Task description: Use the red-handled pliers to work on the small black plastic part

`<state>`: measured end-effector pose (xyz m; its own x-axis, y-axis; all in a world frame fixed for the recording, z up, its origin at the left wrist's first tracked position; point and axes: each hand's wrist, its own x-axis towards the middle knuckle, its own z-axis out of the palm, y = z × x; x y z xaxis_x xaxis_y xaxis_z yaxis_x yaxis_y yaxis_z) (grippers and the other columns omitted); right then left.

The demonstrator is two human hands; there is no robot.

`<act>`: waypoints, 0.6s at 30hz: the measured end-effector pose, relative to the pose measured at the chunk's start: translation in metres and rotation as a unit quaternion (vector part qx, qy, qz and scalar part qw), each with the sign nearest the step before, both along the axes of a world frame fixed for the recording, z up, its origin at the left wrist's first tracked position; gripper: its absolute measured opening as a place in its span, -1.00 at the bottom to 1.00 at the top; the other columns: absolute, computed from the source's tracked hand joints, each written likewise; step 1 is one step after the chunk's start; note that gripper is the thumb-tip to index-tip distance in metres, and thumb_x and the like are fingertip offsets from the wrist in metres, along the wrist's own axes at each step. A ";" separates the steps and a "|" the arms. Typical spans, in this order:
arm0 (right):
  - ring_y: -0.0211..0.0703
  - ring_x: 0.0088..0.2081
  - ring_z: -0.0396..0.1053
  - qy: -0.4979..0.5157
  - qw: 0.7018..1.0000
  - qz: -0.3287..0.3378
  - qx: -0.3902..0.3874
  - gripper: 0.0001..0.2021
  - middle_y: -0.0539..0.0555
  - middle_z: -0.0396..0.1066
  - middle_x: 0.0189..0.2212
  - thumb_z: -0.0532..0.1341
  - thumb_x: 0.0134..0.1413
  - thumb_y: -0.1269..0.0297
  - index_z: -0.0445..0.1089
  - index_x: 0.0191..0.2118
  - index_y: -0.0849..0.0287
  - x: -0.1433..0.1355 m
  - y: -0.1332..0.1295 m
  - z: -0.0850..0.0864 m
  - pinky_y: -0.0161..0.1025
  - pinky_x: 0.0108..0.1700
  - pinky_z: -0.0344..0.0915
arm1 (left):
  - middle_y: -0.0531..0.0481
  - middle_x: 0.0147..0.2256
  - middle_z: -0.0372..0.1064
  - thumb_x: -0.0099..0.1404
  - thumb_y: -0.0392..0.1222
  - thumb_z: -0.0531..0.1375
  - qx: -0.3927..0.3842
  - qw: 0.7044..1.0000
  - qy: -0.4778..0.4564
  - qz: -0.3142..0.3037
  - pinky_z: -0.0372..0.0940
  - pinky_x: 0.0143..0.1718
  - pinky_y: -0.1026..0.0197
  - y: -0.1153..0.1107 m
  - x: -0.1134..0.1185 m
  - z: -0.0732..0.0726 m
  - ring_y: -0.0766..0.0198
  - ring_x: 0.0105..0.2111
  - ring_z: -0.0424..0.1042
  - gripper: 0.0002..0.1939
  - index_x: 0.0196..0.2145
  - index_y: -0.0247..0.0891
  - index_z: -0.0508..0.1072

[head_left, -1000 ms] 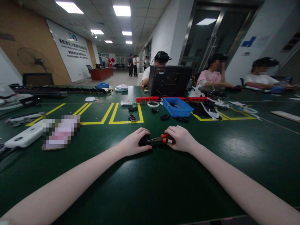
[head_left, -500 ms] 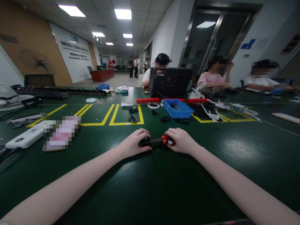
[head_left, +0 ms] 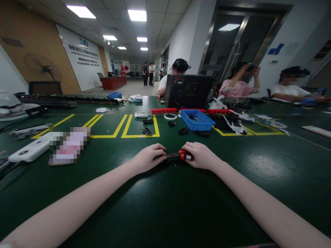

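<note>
My right hand (head_left: 200, 155) is closed round the red and black handles of needle-nose pliers (head_left: 173, 155). The slim jaws point left and reach the fingertips of my left hand (head_left: 148, 159). That hand's thumb and fingers are closed together at the jaw tips. A small black part showed between them a moment ago; now it is almost wholly covered by the fingers. Just below the jaws, a thin light sliver (head_left: 175, 165) lies on the green table (head_left: 165, 206). Both hands are low over the tabletop.
Beyond my hands stand a blue bin (head_left: 198, 120), loose black parts (head_left: 147, 131) and a tape roll (head_left: 170, 116). On the left are a white power strip (head_left: 32, 148) and a blurred flat item (head_left: 69, 146). Co-workers sit behind a black case (head_left: 188, 91) and at the right.
My left fingers have closed further over the black part, hiding most of it. The pliers stay in my right hand. A co-worker in pink has raised both hands to the head.
</note>
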<state>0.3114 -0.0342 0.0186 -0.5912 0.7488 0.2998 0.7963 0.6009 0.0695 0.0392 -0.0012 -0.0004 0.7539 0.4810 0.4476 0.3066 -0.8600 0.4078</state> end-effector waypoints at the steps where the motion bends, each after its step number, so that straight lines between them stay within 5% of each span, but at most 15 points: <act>1: -0.11 -0.34 0.37 0.000 1.000 0.001 0.001 -0.76 0.12 0.42 -0.27 0.26 -0.05 0.32 0.37 -0.19 0.19 0.000 0.000 0.000 -0.21 -0.29 0.21 | -0.12 -0.03 0.35 0.41 -0.21 0.09 0.002 1.000 0.000 0.001 0.38 -0.05 0.10 0.000 0.000 0.000 0.18 -0.10 0.43 -0.82 -0.18 -0.24 0.50; 14: -0.08 -0.27 0.40 0.002 1.000 0.003 0.025 -0.74 0.13 0.45 -0.24 0.27 -0.03 0.29 0.38 -0.16 0.20 0.002 -0.001 0.000 -0.19 -0.24 0.19 | -0.10 -0.06 0.39 0.40 -0.19 0.12 -0.044 0.999 -0.013 -0.004 0.36 -0.04 0.09 0.007 -0.001 -0.001 0.20 -0.13 0.44 -0.80 -0.25 -0.24 0.55; 18: -0.08 -0.27 0.41 0.021 1.000 0.000 0.023 -0.69 0.12 0.45 -0.24 0.30 0.01 0.11 0.39 -0.17 0.17 0.003 -0.001 -0.001 -0.19 -0.24 0.20 | -0.10 -0.07 0.40 0.38 -0.18 0.14 -0.065 0.998 -0.023 0.005 0.37 -0.05 0.09 0.008 -0.001 -0.001 0.19 -0.14 0.45 -0.81 -0.29 -0.25 0.55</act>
<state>0.3140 -0.0355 0.0178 -0.5779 0.7335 0.3577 0.7988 0.5981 0.0641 0.0380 0.0072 -0.0011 0.7286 0.5449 0.4151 0.2928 -0.7956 0.5304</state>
